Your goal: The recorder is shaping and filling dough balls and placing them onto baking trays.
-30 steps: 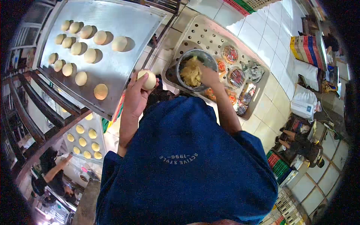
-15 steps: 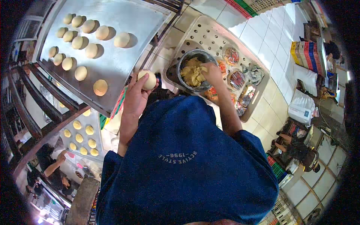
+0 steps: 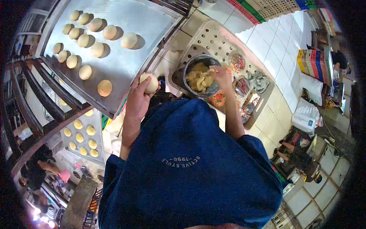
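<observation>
My left hand [image 3: 139, 98] is closed around a pale round dough ball [image 3: 148, 83], beside the corner of a metal sheet [image 3: 145, 23] that carries several rows of dough balls [image 3: 109, 32]. My right hand [image 3: 220, 74] is at the right side of a dark metal bowl [image 3: 187, 87] of yellowish paste [image 3: 198, 78], fingers curled at the paste; whether any is pinched in them is too small to tell. The bowl rests in a pale perforated plastic tray [image 3: 209, 40], along with several plastic-wrapped bundles [image 3: 238, 62] of colourful contents.
Dark slatted racking [image 3: 49, 99] stands at left, above a lower tray [image 3: 99, 141] of yellow rounds. Stacked coloured crates [image 3: 314, 66] and white sacks [image 3: 307, 114] line the right side. People work at lower left [image 3: 34, 171] and lower right [image 3: 305, 164].
My right hand has shifted slightly up at the bowl's right side, its fingers drawing back from deeper in the paste. My left hand still holds the dough ball. The whole view has tilted slightly.
</observation>
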A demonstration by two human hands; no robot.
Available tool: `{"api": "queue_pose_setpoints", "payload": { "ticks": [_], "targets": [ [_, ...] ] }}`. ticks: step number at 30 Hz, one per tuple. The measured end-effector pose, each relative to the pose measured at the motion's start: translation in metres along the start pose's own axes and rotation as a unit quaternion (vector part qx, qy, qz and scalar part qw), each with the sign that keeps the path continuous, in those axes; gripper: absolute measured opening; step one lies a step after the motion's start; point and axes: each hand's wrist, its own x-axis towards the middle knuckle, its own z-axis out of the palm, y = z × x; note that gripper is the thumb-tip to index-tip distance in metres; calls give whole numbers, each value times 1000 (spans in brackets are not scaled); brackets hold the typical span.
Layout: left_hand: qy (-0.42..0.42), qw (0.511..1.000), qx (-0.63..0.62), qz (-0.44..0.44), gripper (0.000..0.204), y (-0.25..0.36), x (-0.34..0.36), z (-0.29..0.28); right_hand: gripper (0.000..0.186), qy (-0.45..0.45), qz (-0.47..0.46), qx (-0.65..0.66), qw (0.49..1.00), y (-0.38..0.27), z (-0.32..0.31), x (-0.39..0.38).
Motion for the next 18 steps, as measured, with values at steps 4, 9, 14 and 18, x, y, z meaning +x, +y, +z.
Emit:
{"api": "queue_pose_setpoints", "payload": {
  "ticks": [4, 9, 14, 18],
  "targets": [
    [4, 999, 48, 16, 26, -7, 5, 6, 30, -51, 86, 272, 957, -51, -29, -32],
    [-60, 996, -16, -58, 34, -26, 25, 20, 38, -11, 62, 457, 887, -101, -41, -53],
    [-107, 991, 18, -73, 58, -34, 27, 63, 20, -19, -47, 387, 920, -162, -50, -74],
    [-156, 983, -10, -94, 57, -25, 18, 85, 19, -3, -94, 216, 972, -189, -51, -80]
  ]
}}
